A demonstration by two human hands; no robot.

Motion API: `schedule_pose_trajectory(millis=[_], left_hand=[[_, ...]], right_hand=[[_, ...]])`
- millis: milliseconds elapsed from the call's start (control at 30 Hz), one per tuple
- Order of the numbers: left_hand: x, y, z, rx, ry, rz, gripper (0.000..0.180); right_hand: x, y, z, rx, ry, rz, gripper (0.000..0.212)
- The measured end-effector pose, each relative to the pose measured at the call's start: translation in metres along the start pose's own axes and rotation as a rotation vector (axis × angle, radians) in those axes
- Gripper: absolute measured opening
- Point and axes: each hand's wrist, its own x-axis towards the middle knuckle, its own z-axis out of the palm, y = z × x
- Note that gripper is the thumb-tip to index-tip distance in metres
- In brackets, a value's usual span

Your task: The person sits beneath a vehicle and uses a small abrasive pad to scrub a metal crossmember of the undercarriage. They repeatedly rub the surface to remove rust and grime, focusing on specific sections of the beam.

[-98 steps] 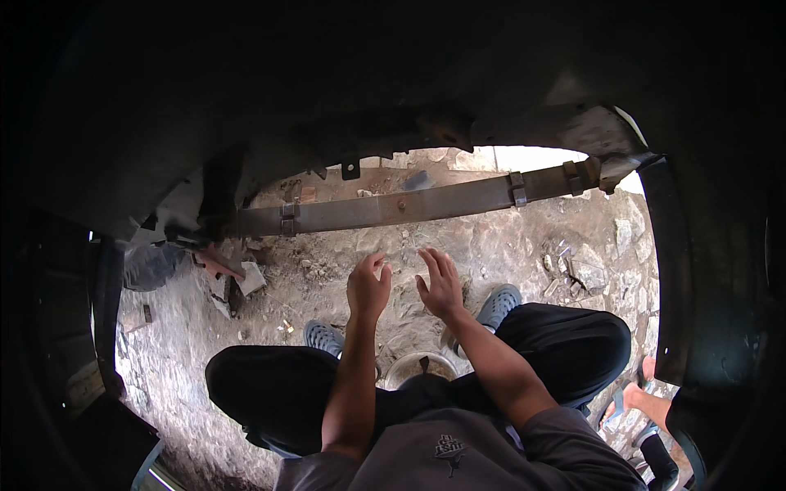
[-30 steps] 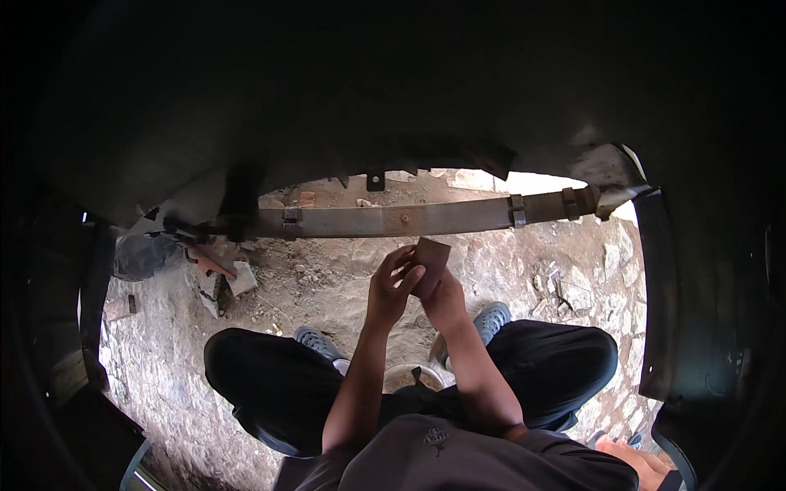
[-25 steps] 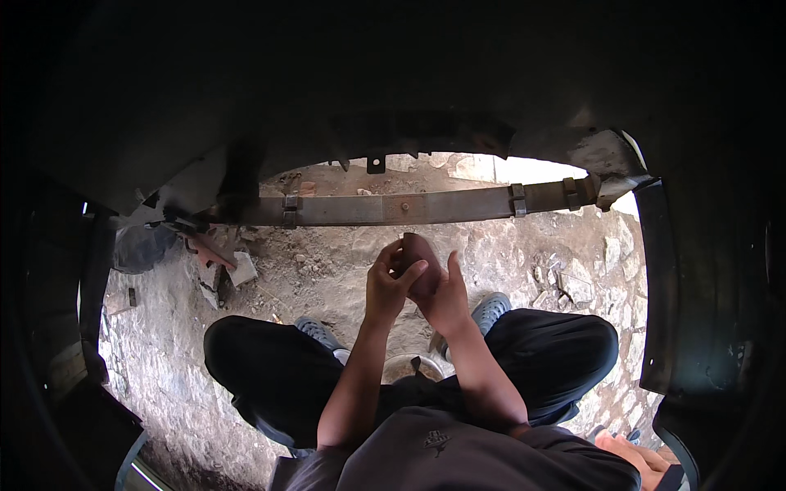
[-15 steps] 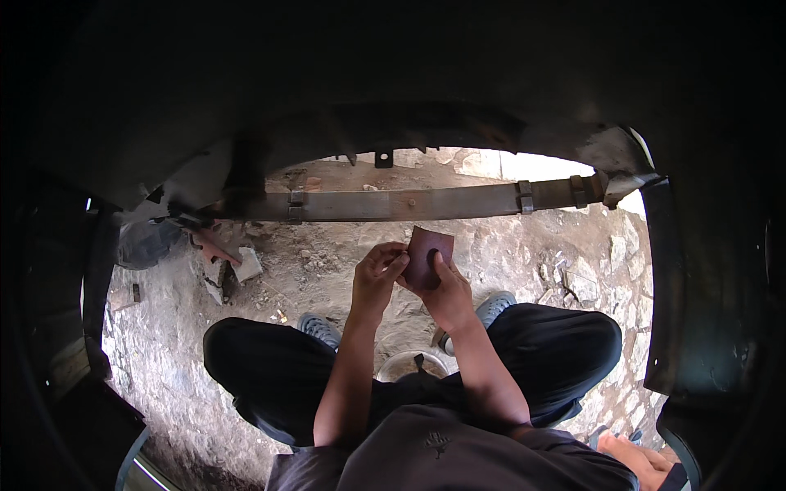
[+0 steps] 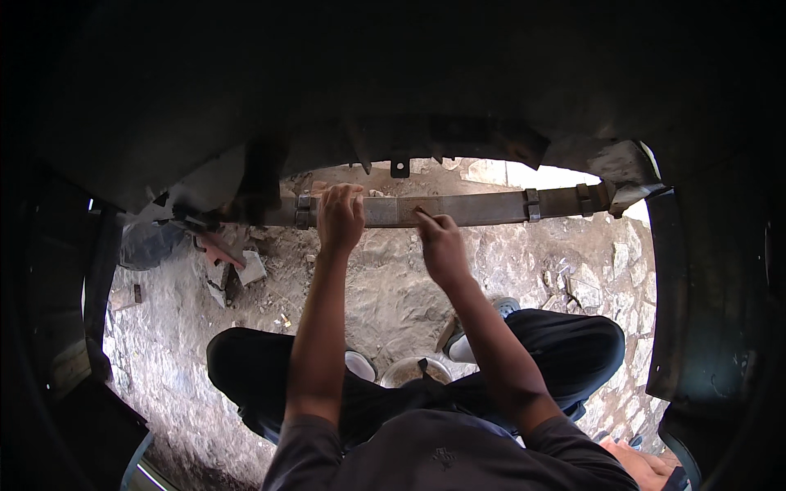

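Bar spans the frame's upper middle, beneath the left hand and curled right hand; whether either grips, I cannot tell.

Left fingers and right fingers overlap the bar.

We see a grey bar at 12 o'clock, brownish mid-span; black shell above it; salmon-red piece at 9; mottled grey-tan ground; black trousers at 4 and 8; charcoal shirt at 6.
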Motion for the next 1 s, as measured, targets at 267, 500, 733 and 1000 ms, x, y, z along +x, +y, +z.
schedule_pose_trajectory(millis=[267,500,733,1000], left_hand=[[-0.018,-0.016,0.018,0.19,-0.081,0.077,0.031],[-0.022,-0.014,0.024,0.188,-0.009,0.07,0.027],[-0.02,-0.01,0.028,0.181,-0.008,0.042,0.027],[-0.023,-0.013,0.026,0.171,0.012,0.04,0.027]], right_hand=[[-0.01,-0.024,0.028,-0.322,-0.276,0.189,0.048],[0.015,-0.038,0.022,-0.38,-0.435,0.291,0.052],[0.01,-0.023,0.029,-0.375,-0.386,0.231,0.059],[-0.002,-0.026,0.02,-0.315,-0.426,0.222,0.061]])
